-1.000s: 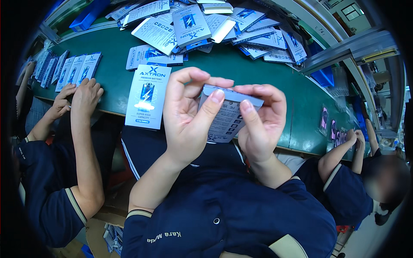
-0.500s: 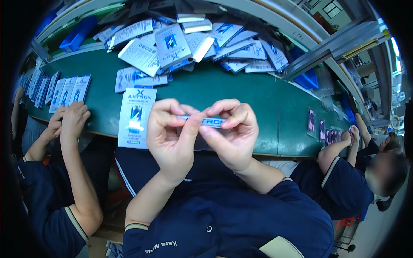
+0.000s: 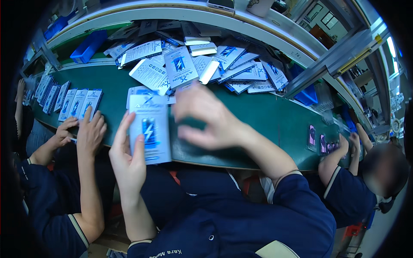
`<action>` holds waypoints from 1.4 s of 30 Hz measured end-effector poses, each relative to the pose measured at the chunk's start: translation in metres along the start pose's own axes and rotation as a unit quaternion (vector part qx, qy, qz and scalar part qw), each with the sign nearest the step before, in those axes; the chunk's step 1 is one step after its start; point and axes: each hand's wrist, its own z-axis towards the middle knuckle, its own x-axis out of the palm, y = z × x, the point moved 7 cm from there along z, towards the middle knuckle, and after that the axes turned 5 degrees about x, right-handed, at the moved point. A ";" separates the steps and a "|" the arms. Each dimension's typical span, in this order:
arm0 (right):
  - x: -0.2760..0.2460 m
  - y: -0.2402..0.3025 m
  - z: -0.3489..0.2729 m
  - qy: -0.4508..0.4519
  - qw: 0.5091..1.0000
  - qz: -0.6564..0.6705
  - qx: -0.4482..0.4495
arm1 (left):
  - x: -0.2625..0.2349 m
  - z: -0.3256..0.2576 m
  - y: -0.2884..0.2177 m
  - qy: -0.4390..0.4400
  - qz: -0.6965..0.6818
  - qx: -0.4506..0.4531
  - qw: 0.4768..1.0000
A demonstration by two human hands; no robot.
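In my left hand (image 3: 129, 161), a flat white and blue battery box (image 3: 157, 124) stands upright at the table's near edge, thumb across its front and fingers along its left side. My right hand (image 3: 213, 116) is blurred by motion just right of this box, below the pile. Thumb and fingers look apart, but the smear hides whether anything is between them. Another box (image 3: 135, 91) lies partly hidden behind the held one. Beyond it is a heap of similar battery boxes (image 3: 180, 66), some lying face up and others face down.
A co-worker's hands (image 3: 86, 133) work at the left, beside a row of upright boxes (image 3: 77, 103). At the right, another person's hands (image 3: 346, 146) are by small dark and pink pieces (image 3: 311, 135). Blue bins (image 3: 88, 47) sit at the back, under a shelf (image 3: 172, 12).
The small white and blue strip pinched between both hands is no longer visible. My left hand has taken hold of the box; my right hand has swung away. The view has shifted slightly.
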 end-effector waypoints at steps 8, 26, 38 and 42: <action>0.015 -0.110 0.007 -0.030 0.866 -0.491 0.092 | 0.033 -0.017 -0.011 0.090 0.534 0.058 0.839; -0.137 -0.053 -0.260 -0.222 0.742 -0.524 0.355 | 0.166 -0.030 0.030 0.289 0.414 0.267 0.821; -0.128 -0.052 -0.330 -0.248 0.683 -0.449 0.520 | 0.195 -0.058 0.021 0.372 0.378 0.268 0.804; -0.081 -0.023 -0.273 -0.240 0.742 -0.462 0.422 | 0.206 -0.041 0.024 0.330 0.406 0.267 0.809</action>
